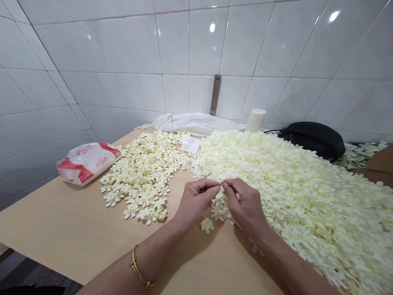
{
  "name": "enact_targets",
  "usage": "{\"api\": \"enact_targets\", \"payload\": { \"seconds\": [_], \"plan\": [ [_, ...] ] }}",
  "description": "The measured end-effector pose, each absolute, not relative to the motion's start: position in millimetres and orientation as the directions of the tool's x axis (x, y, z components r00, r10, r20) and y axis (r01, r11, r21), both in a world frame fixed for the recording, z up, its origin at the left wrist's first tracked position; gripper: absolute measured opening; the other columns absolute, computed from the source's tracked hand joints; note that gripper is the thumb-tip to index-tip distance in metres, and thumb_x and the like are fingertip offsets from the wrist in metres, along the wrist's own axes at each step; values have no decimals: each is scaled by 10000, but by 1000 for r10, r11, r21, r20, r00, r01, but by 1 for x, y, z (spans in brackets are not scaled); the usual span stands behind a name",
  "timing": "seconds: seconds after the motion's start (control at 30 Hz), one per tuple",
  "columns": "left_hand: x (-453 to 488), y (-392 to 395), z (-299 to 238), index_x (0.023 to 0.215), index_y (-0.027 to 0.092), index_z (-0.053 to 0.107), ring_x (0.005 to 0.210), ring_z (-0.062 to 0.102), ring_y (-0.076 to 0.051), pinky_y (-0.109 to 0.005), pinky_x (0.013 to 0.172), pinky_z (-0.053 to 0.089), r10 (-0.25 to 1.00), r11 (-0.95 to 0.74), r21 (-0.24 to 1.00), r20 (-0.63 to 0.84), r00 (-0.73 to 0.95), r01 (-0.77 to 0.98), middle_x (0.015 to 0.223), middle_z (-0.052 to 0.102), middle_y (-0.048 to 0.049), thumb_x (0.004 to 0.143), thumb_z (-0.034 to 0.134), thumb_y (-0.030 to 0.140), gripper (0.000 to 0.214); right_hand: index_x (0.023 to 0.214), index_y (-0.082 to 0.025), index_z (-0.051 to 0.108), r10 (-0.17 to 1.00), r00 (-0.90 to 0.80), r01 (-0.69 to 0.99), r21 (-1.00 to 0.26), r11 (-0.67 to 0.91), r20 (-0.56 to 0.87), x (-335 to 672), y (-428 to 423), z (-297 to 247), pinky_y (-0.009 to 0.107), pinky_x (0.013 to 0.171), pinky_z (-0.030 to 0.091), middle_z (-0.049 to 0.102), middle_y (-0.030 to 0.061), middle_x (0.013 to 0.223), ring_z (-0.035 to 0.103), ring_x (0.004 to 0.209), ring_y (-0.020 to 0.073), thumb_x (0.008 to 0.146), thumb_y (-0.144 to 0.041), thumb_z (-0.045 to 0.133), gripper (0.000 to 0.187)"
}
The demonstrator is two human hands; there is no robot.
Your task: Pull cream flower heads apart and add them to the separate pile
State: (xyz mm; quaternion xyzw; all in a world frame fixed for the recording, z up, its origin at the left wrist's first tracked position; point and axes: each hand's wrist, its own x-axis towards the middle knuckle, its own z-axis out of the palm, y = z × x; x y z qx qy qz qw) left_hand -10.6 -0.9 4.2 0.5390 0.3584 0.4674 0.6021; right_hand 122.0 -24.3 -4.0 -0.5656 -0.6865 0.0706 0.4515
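Because the flowers (291,176) look easily creased, a light touch is advised in the head view, where the left hand (195,200) and right hand (248,205) are pinched close together, anything held being indistinguishable. Flowers are heaped beside the right hand and spread at left, with open tabletop (76,221) toward the near-left edge.

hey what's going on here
Someone's left hand and right hand are held close together over a table, thumbs and forefingers pinched; anything between them is too small to make out. A large heap of pale flowers lies to the right and a smaller pile to the left. One loose flower lies near the left hand.
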Motion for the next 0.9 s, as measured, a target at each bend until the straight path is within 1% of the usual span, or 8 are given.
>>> {"api": "enact_targets", "payload": {
  "seconds": [0.07,0.13,0.2,0.27,0.37,0.5,0.67,0.9],
  "plan": [
    [-10,1,1,671,123,640,402,360,-61,-208,421,290,948,56,979,9,319,-195,424,435,48,647,641,295,174,791,-154,600,770,-36,753,-489,439,637,121,-24,-6,285,620,444,612,72,734,574,680,175,841,-168,418,189],
    [-9,4,-2,613,122,615,387,355,-53,-203,410,274,951,109,970,-38,308,-218,423,438,47,628,661,324,208,813,-155,590,717,-100,769,-403,496,690,121,-23,-9,276,615,454,603,73,743,570,678,167,843,-137,405,188],
    [-9,6,-4,584,121,597,379,352,-45,-198,403,266,951,139,958,-58,305,-252,431,450,45,609,678,343,237,827,-158,578,692,-151,783,-341,519,706,121,-22,-11,276,616,461,591,74,754,563,684,166,845,-116,390,193],
    [-9,7,-5,602,119,605,379,354,-43,-195,404,272,949,155,950,-66,309,-271,434,461,44,595,688,333,230,835,-161,567,688,-187,802,-296,519,701,121,-23,-13,284,623,464,582,78,766,554,700,173,843,-100,381,196],
    [-9,7,-6,610,121,609,372,361,-48,-196,398,269,954,162,949,-81,289,-269,420,462,45,582,685,293,190,814,-165,555,678,-213,816,-253,520,704,120,-23,-14,294,637,466,574,79,771,546,713,179,838,-89,383,189],
    [-9,7,-6,582,130,590,368,362,-49,-196,396,256,959,148,955,-75,275,-256,413,454,47,584,666,270,159,775,-164,542,665,-233,810,-237,536,710,119,-23,-13,289,640,464,568,79,765,544,714,177,833,-81,384,188],
    [-10,7,-2,582,130,571,375,369,-42,-191,406,282,953,150,954,-70,294,-261,450,487,39,604,666,320,214,776,-155,548,674,-234,826,-223,518,701,120,-23,-14,287,621,456,565,81,758,529,687,173,832,-77,374,200],
    [-9,8,-3,560,135,537,352,366,-43,-188,393,279,965,77,975,-20,262,-210,422,461,52,619,630,240,153,830,-126,572,664,-298,857,-114,503,686,120,-25,-14,297,623,441,564,100,775,521,703,189,814,-62,376,207]
  ]
}}
